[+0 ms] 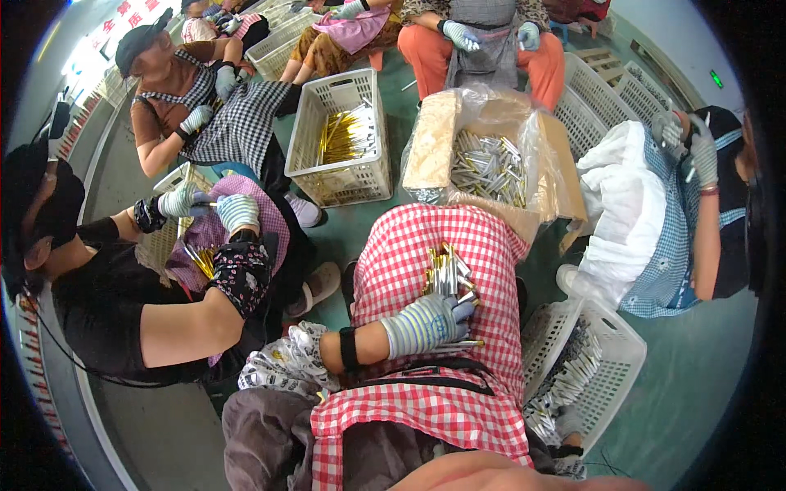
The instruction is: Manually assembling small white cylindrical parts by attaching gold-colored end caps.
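A bunch of slim silver and gold tubes (446,272) lies in my lap on a red-and-white checked apron (401,245). My left hand (426,324), in a striped knit glove, curls its fingers around the near end of the bunch. One more tube pokes out beneath that hand. Low on the right, my right hand (568,422), also gloved, reaches down at the near end of a white plastic basket (620,360) that holds many silver tubes (577,368). Its fingers are hardly visible, so what they hold is hidden.
Ahead stands a plastic-lined cardboard box (431,147) of silver tubes. Left of it is a white crate (340,176) with gold and silver tubes. Gloved co-workers sit close at left, right and ahead; the nearest left one handles a tube over a purple checked cloth (266,209).
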`<state>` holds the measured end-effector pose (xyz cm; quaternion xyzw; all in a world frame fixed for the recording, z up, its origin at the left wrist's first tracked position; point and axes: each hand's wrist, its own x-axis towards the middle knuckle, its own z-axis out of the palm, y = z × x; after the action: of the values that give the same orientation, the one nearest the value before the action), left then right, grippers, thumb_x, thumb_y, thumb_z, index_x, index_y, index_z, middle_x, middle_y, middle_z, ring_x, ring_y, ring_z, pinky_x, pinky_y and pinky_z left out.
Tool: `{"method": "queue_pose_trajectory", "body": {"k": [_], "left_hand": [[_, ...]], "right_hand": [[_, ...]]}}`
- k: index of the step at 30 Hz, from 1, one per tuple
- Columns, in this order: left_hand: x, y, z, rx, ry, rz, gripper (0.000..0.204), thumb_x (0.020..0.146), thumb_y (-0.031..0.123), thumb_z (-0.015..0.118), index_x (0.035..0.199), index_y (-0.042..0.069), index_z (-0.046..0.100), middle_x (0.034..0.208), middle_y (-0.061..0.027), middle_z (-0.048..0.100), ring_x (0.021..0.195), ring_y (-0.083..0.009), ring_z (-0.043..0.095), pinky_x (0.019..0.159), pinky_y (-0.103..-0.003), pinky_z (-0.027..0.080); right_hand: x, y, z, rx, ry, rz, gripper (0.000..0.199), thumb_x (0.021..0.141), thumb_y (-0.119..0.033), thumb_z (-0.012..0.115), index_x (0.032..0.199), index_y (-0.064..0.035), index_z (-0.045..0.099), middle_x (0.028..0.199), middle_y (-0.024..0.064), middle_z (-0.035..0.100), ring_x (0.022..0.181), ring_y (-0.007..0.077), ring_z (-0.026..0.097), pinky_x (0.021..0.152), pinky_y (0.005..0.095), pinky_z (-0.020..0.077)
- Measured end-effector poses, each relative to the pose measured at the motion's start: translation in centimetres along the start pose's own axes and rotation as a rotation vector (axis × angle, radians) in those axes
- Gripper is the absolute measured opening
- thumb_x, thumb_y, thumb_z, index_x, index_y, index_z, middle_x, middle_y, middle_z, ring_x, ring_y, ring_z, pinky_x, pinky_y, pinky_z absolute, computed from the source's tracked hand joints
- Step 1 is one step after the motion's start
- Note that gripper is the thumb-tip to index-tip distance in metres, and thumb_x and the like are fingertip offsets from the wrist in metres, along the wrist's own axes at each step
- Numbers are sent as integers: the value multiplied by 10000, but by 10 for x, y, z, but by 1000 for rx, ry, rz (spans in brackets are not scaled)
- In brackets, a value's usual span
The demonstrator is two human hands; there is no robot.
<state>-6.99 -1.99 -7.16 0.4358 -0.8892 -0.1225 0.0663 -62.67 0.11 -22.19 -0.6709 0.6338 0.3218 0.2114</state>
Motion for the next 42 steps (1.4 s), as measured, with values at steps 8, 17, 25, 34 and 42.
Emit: {"method": "queue_pose_trajectory", "body": {"k": [8, 17, 25, 34, 42], "left_hand": [[-6, 6, -2, 25, 18, -141, 267, 905, 218, 546, 1151, 171, 641, 1193, -117, 564, 800, -270, 663, 620, -397, 552], [-11, 1, -3, -42, -24, -250, 433, 900, 147, 536, 1305, 18, 454, 804, -130, 627, 679, -303, 648, 580, -408, 512], [-25, 0, -12, -328, 54, -198, 477, 869, 282, 623, 1293, 81, 539, 1025, -171, 617, 919, -341, 632, 822, -446, 499], [-63, -21, -46, -670, 545, -485, 235, 831, 11, 613, 1065, 30, 614, 959, -75, 608, 821, -130, 617, 701, -287, 506], [-92, -3, -42, -1406, 920, -632, 325, 959, 285, 616, 1140, 26, 538, 943, -86, 620, 867, -160, 585, 786, -318, 494]], "right_hand": [[29, 26, 89, -48, -178, 101, 247, 849, -191, 582, 1046, -85, 688, 1055, 231, 649, 967, 389, 626, 817, 445, 507], [44, 14, 97, -13, -125, 68, 261, 885, -231, 551, 1049, -67, 671, 1045, 240, 653, 959, 391, 628, 816, 460, 500], [54, 17, 74, -24, 46, -46, 286, 917, -267, 523, 1051, -52, 656, 1037, 247, 656, 952, 393, 630, 816, 473, 494], [-31, -176, -223, 6, 200, -428, 360, 913, -368, 507, 920, -47, 670, 885, 201, 664, 853, 398, 632, 793, 487, 499], [-65, -332, -271, -65, 473, -1420, 174, 803, -197, 637, 915, -64, 629, 802, 113, 624, 749, 306, 635, 656, 415, 507]]}}
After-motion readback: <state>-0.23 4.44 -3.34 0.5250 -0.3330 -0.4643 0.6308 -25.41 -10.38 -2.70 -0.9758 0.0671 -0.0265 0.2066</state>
